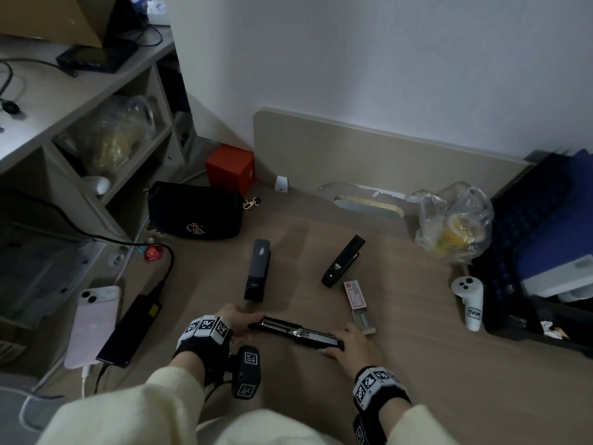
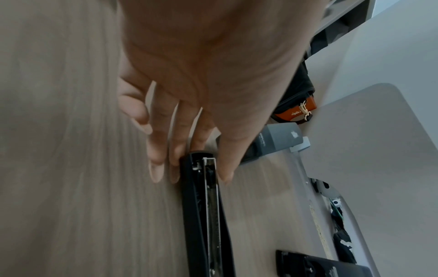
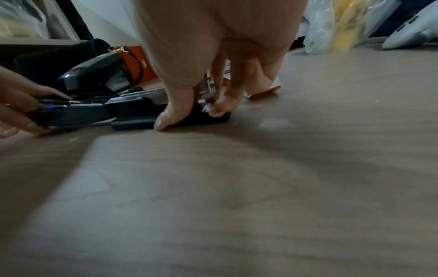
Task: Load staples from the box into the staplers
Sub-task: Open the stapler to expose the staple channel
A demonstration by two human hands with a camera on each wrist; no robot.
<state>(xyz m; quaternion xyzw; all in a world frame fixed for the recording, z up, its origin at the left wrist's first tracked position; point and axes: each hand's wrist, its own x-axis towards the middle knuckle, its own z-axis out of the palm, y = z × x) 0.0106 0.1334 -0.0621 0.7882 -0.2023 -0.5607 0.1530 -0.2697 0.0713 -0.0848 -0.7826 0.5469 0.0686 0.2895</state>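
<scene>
Opened stapler (image 1: 296, 332) lies flat on worktop (image 1: 449, 364), folded out full length, metal channel up. Left hand (image 1: 236, 319) pinches its left end, fingers curled round it. Right hand (image 1: 348, 343) grips its right end, thumb and fingertips either side. Staple box (image 1: 354, 295), drawer slid out, just behind right end. Grey stapler (image 1: 257, 269) and black stapler (image 1: 343, 261) farther behind.
</scene>
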